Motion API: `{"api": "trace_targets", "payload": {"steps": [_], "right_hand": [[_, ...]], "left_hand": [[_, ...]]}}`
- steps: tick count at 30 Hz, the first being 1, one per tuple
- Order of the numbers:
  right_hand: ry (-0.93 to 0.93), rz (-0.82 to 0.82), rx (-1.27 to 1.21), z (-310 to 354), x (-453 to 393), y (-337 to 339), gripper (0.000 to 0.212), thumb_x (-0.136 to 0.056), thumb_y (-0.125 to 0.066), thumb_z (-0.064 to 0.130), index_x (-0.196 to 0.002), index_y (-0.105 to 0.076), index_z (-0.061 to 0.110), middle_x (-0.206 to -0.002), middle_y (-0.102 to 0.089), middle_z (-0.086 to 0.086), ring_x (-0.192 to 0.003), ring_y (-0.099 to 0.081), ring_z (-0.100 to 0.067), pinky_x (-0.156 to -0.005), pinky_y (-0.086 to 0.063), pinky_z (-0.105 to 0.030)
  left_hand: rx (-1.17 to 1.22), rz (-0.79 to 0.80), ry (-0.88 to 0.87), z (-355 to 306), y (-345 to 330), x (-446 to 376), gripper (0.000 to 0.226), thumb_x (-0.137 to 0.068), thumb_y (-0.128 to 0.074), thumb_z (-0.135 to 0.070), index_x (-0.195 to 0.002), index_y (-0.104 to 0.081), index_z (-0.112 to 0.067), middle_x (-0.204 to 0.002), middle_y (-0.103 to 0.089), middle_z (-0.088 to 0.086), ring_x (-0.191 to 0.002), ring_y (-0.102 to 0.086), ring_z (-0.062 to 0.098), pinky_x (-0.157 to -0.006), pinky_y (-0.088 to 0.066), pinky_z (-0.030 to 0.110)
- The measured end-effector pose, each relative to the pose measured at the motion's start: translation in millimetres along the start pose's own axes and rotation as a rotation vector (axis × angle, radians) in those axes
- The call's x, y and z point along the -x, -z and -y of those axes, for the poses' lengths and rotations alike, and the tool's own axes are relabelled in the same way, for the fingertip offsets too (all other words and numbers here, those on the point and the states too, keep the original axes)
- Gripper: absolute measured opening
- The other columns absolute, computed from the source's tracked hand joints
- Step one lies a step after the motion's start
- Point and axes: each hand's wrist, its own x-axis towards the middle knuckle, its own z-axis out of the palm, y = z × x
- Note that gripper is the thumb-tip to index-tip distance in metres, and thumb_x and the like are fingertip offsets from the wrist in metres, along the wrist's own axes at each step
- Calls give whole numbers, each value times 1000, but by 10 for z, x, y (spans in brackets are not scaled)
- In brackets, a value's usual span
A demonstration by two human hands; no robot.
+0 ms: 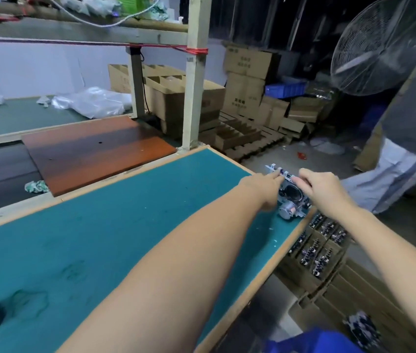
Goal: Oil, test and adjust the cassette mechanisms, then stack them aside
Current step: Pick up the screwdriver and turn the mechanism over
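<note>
A grey metal cassette mechanism [290,197], with a round silver motor at its near end, sits at the far right corner of the green table [125,238]. My left hand [262,189] holds its left side, fingers stretched along its top edge. From the other side my right hand [324,187] grips its right side with curled fingers. Both arms reach far out over the table.
A cardboard box with dividers [321,245] holding several more mechanisms stands on the floor just past the table's right edge. A brown wooden board [95,151] lies behind the table. A wooden post [194,80], stacked cartons [247,80] and a standing fan [379,47] are beyond.
</note>
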Motion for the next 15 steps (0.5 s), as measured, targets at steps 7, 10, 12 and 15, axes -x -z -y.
{"api": "trace_targets", "payload": {"steps": [7, 10, 12, 15], "right_hand": [[-97, 167, 5, -255, -125, 50, 39, -98, -44, 37, -64, -29, 26, -60, -44, -3, -70, -49, -32, -62, -35, -38], [-114, 225, 103, -225, -185, 84, 34, -100, -38, 40, -70, -35, 24, -70, -51, -6, -80, -54, -34, -63, -36, -37], [-91, 220, 349, -176, -214, 106, 29, -99, -34, 46, -88, -43, 21, -87, -60, -10, -88, -58, -33, -63, -35, -34], [-12, 49, 593, 17, -150, 156, 41, -95, -38, 51, -109, -45, 14, -103, -59, -6, -99, -56, -27, -63, -36, -33]], "left_hand": [[-49, 126, -24, -142, -259, -257, 65, -100, -42, -21, -154, -6, -20, -161, -2, -4, -144, -23, 24, -113, -26, 41], [-26, 146, -27, -187, -349, -282, 67, -99, -44, -22, -154, -4, -22, -161, -3, -4, -142, -26, 25, -110, -30, 41], [-7, 129, -12, -189, -350, -273, 70, -98, -46, -25, -154, -3, -23, -161, -2, -3, -141, -27, 26, -108, -32, 42], [41, 34, 7, -143, -266, -168, 66, -97, -48, -31, -152, -13, -21, -159, -12, 4, -138, -32, 28, -105, -36, 44]]}}
